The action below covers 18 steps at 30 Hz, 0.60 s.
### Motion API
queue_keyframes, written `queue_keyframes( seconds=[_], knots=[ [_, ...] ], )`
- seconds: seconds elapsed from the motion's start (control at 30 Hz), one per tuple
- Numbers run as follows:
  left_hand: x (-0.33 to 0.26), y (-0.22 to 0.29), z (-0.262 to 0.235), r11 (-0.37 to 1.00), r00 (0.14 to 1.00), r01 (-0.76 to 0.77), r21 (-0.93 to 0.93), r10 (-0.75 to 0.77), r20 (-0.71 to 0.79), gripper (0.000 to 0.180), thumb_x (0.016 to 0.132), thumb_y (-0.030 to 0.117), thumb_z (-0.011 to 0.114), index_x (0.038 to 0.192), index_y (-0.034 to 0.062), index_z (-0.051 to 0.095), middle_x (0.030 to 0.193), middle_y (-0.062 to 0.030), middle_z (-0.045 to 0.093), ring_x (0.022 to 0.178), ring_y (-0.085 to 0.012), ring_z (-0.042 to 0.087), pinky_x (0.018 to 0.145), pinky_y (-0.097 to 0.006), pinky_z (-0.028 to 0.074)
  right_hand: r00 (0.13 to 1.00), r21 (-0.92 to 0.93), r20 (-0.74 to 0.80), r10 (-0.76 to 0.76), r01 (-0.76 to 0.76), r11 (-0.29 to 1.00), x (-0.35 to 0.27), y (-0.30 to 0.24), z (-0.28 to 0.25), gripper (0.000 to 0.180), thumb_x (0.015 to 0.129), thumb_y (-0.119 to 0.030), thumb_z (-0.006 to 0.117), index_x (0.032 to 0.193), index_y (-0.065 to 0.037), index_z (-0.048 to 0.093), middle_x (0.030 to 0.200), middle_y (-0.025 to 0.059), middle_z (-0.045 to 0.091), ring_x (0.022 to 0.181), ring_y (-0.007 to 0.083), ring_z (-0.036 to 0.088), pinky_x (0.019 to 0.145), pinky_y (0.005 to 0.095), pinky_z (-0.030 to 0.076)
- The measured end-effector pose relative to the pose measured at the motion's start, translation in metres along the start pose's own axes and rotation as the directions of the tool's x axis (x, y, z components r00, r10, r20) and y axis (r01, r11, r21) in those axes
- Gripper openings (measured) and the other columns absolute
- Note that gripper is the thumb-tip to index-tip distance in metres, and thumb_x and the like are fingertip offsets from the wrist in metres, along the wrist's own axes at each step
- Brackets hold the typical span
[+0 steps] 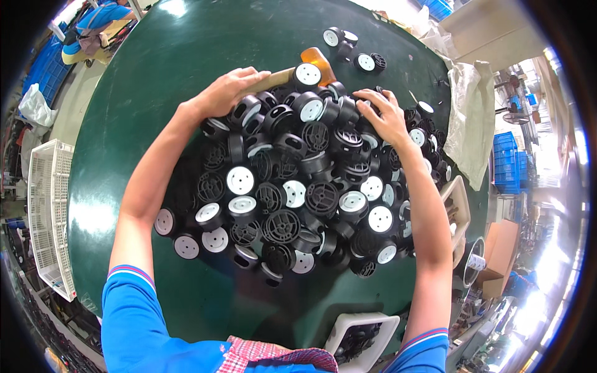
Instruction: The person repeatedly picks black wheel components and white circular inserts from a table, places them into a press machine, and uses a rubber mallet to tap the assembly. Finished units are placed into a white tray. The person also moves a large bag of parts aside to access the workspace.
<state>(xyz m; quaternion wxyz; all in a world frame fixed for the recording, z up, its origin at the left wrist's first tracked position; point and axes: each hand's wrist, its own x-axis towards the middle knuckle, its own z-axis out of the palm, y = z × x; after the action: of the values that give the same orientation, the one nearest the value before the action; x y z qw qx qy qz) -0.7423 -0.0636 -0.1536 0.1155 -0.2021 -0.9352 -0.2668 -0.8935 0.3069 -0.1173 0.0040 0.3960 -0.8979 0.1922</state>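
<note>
A heap of black plastic wheel-like parts (322, 198), many with white round faces, lies on the green table between my forearms. At the heap's far left edge, my left hand (227, 93) is closed on the wooden handle of a mallet (317, 64) with an amber head. The mallet lies along the far side of the heap, its head partly behind a white-faced wheel (308, 74). My right hand (384, 116) rests at the far right of the heap, fingers apart and bent over the black parts; its fingertips reach down among them, and no part is seen gripped.
A few loose wheels (365, 62) lie beyond the heap on the green table (205, 37). A pale bin (388, 323) with black parts stands near me, another tray (459, 208) at right. A white crate (53, 217) is left; a cloth sheet (469, 118) covers the right edge.
</note>
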Motion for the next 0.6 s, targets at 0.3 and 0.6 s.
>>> queue_keyframes(
  seconds=[0.3,0.6],
  knots=[
    [-0.026,0.053,0.008,0.992,0.994,0.106,-0.062,-0.107,-0.021,0.060,0.084,0.007,0.063,0.141,0.0034,0.046,0.117,-0.0152,0.057,0.105,-0.0349,0.055,0.095,-0.041,0.046,0.995,-0.044,0.028,-0.097,0.098,0.994,-0.033,-0.032,-0.002,0.036,0.093,-0.044,0.058,0.119,-0.022,0.067,0.128,-0.0026,0.061,0.135,0.0361,0.037,0.105,0.0532,0.030],
    [-0.015,0.044,0.008,0.978,0.983,0.174,-0.114,-0.179,-0.035,0.057,0.085,0.006,0.063,0.140,0.0038,0.048,0.117,-0.0125,0.058,0.103,-0.0329,0.054,0.093,-0.040,0.047,0.989,-0.056,0.000,-0.150,0.150,0.987,-0.009,-0.031,-0.001,0.031,0.090,-0.037,0.062,0.114,-0.019,0.069,0.123,-0.0015,0.062,0.130,0.0329,0.041,0.102,0.0513,0.033]
  ],
)
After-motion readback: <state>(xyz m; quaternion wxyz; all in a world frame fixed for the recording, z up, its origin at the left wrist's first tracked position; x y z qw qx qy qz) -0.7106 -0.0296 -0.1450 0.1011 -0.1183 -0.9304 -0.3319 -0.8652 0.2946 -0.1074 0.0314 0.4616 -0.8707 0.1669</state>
